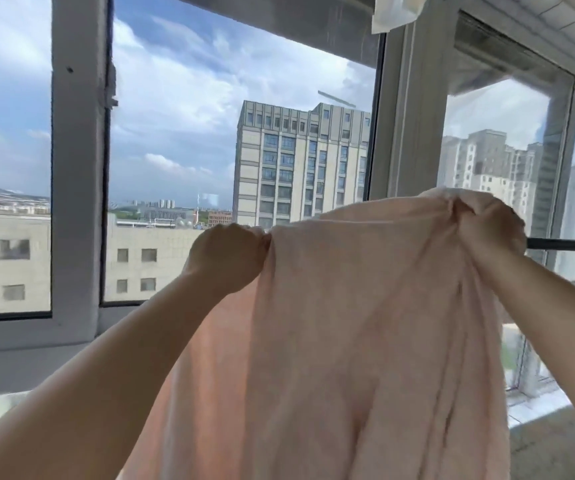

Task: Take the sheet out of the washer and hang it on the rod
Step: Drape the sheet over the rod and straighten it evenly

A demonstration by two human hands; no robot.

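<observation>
— What have we got in front of us?

— The sheet (348, 323): pale pink, soft and matte, falling in long loose folds from our two fists down past six o'clock.

— And our grip?

— Our left hand (228, 258), at about nine o'clock of the cloth's top edge, has its fingers curled tight on a pinched bunch of fabric. Our right hand (486, 226), at two o'clock, is clenched on a gathered knot of it.

— The rod (570, 244)?

— A thin, dark, smooth bar, showing at three o'clock just beside our right hand; the sheet hides the rest. We cannot tell whether cloth lies over it. Behind, a pale window frame (74, 168) and glass.
</observation>
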